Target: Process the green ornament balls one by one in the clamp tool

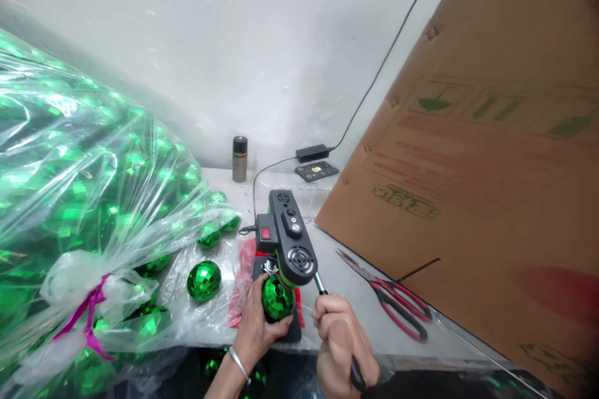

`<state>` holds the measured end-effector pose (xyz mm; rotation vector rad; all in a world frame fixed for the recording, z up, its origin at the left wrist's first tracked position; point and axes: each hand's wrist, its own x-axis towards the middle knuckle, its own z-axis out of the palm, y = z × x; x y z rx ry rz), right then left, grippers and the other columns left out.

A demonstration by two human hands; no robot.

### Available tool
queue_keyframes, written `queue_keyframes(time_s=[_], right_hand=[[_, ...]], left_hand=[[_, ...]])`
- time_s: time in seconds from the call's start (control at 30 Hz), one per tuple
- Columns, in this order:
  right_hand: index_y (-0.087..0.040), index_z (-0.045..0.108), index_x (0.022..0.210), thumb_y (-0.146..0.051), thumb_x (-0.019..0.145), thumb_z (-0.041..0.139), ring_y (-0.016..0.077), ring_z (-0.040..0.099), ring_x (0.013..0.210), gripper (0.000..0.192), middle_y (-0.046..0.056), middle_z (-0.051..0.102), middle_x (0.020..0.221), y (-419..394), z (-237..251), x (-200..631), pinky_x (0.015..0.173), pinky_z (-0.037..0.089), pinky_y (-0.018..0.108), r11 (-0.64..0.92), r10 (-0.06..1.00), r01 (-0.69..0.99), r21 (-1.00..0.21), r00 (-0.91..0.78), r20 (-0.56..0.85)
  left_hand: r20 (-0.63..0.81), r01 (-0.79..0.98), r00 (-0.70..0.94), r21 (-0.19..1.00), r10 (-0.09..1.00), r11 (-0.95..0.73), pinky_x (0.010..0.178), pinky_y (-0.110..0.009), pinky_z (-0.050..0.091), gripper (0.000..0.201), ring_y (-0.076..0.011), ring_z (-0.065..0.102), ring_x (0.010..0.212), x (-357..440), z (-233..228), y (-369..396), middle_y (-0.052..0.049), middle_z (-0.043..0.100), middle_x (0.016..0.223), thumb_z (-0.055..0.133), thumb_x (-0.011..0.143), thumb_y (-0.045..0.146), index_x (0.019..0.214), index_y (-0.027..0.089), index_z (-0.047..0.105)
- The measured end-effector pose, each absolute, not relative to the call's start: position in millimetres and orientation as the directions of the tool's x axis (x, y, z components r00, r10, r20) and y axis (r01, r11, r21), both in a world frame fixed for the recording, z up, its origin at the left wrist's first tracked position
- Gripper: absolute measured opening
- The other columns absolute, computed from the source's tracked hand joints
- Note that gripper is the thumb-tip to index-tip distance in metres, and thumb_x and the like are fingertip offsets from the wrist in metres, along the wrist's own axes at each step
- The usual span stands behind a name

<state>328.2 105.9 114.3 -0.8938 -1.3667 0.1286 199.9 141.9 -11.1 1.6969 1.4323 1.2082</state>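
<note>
1. Left hand (256, 326) is curled around a shiny green ball (277, 299), fingers wrapped on its near side, thumb at its left. Firm cupping grip, not spread.
2. The ball sits under the head of a small black machine (291, 242) w/ a red switch, approx at the front edge of the table (337, 287). Its cap end points up toward the machine's metal tip; can't tell if they touch.
3. Right hand (340, 341) is a closed fist around the machine's lever (321, 285), a metal rod w/ a dark grip running down through the fist.
4. A silver bangle (239, 364) is on the left wrist.
5. Another green ball (204, 280) lies loose on clear plastic, just left of the machine.
6. A big clear bag (70, 199) of green balls fills the left side, tied w/ a purple ribbon (88, 318).
7. Red-handled scissors (393, 302) lie right of the lever, near a leaning cardboard sheet (477, 168).
8. Far back: a small can (239, 159), a power adapter (312, 152) and its cable.
</note>
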Motion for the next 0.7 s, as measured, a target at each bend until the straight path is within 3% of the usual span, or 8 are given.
queue_keyframes(time_s=[0.47,0.57,0.7], right_hand=[[-0.021,0.049,0.062,-0.020,0.102,0.050,0.0118,0.054,0.059,0.041,-0.001,0.055,0.068,110.9,124.4,319.3,0.053,0.045,0.023,0.678,0.486,0.398,-0.618,0.387,0.783],[-0.021,0.050,0.056,-0.022,0.098,0.057,0.0117,0.054,0.054,0.042,0.000,0.057,0.068,118.0,113.6,326.2,0.047,0.044,0.024,0.713,0.443,0.428,-0.555,0.338,0.830],[-0.021,0.049,0.056,-0.015,0.097,0.052,0.0113,0.054,0.050,0.041,0.000,0.057,0.069,124.1,96.8,334.6,0.044,0.044,0.025,0.734,0.373,0.472,-0.489,0.322,0.870]], left_hand=[[0.193,0.398,0.012,0.899,0.981,-0.182,0.116,-0.064,0.048,0.087,-0.0415,0.063,0.130,205.5,-10.5,142.5,-0.020,0.066,0.135,0.081,0.060,0.023,0.141,0.013,0.052],[0.172,0.397,0.016,0.903,0.985,-0.164,0.118,-0.063,0.047,0.090,-0.0416,0.062,0.132,207.8,-10.1,143.9,-0.020,0.066,0.136,0.082,0.057,0.019,0.141,0.013,0.050],[0.152,0.375,0.042,0.914,0.987,-0.157,0.119,-0.062,0.046,0.093,-0.0418,0.061,0.132,207.7,-5.5,145.7,-0.021,0.065,0.136,0.083,0.056,0.018,0.142,0.013,0.049]])
